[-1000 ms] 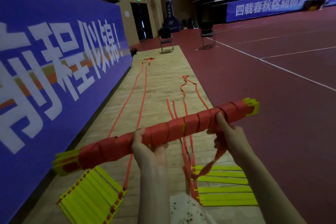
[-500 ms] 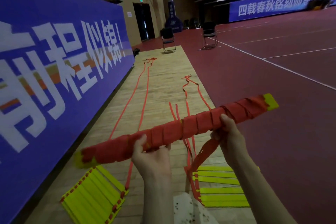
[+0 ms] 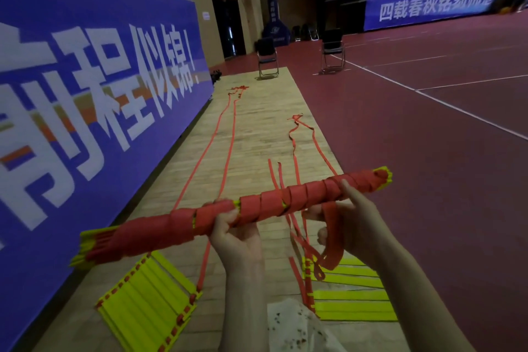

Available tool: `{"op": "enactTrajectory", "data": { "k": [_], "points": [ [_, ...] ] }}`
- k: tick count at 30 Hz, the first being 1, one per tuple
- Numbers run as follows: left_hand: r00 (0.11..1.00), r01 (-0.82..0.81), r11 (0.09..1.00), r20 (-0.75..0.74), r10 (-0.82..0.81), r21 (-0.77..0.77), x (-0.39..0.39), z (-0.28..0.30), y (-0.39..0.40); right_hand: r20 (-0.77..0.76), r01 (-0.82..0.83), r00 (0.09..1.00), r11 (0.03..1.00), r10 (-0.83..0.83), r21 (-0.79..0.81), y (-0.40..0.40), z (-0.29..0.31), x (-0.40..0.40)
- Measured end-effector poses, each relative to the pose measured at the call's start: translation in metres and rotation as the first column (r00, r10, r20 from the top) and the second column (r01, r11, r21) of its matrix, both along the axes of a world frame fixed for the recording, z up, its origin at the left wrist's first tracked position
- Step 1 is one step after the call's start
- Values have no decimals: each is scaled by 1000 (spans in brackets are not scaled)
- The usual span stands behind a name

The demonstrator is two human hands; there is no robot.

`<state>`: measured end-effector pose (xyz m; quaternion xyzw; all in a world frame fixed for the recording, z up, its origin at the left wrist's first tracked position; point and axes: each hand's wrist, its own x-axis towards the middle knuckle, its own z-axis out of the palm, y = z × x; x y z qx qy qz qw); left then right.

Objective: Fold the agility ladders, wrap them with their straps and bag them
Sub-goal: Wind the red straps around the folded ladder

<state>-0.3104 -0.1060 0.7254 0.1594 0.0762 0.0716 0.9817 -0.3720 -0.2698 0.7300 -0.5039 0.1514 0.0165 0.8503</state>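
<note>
Wrapping step under way: the folded ladder bundle [image 3: 228, 216] is held above the wooden floor strip [image 3: 257, 128], long axis running from low left by the blue banner [image 3: 100, 94] up to the right. The left hand [image 3: 235, 233] grips it mid-length; the right hand [image 3: 353, 221] steadies the right part and pinches the loose strap tail [image 3: 333, 248] hanging below, so it is nearer the unwrapped end. Two more folded ladders [image 3: 148, 294] lie on the floor below.

My left hand [image 3: 238, 240] and right hand [image 3: 355, 223] are bare, no gloves, rings or watch. Both forearms are bare too, with no sleeves reaching the wrists.
</note>
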Motion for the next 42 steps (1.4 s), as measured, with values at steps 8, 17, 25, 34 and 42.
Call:
{"op": "enactTrajectory", "data": {
  "k": [8,17,25,34,42],
  "points": [
    [743,184,982,659,-118,-32,6,-5,12,-94,212,973,977,-213,-16,0,11,17],
    [958,284,957,-65,-280,60,-28,35,4,413,515,798,853,-440,-85,7,-12,12],
    [955,208,978,-218,-199,20,-4,14,1,310,410,904,806,-296,-426,2,-1,-4],
    [946,157,987,290,-144,-22,-26,14,-8,155,289,944,956,-292,42,16,-3,6],
    [987,126,992,-101,-127,-13,-11,33,-5,458,432,844,860,-279,-273,8,5,0]
  ]
}}
